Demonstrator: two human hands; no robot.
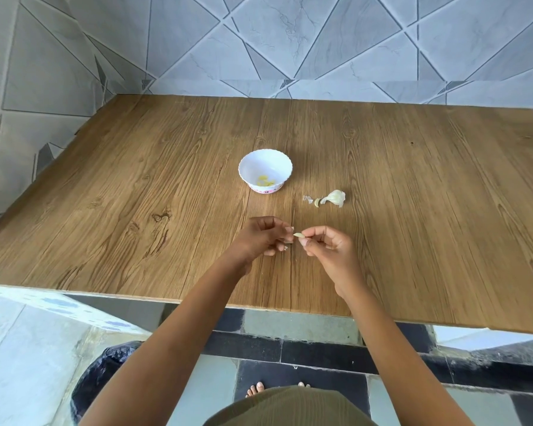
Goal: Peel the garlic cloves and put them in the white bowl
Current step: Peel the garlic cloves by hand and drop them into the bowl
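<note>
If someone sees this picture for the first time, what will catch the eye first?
The right hand pinches a small garlic clove above the near middle of the wooden table, the left hand close beside it. Behind them stands a white bowl with peeled cloves inside, and loose garlic pieces lie right of it.

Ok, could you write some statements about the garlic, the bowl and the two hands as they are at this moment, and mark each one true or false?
1. The right hand pinches a small pale garlic clove. True.
2. The white round bowl with a scalloped rim is empty. False: a few yellowish peeled cloves lie in it.
3. A part-used pale garlic bulb lies on the brown wooden table, to the right of the bowl. True.
4. The left hand lies flat on the table. False: its fingers are curled, close to the held clove.
</note>
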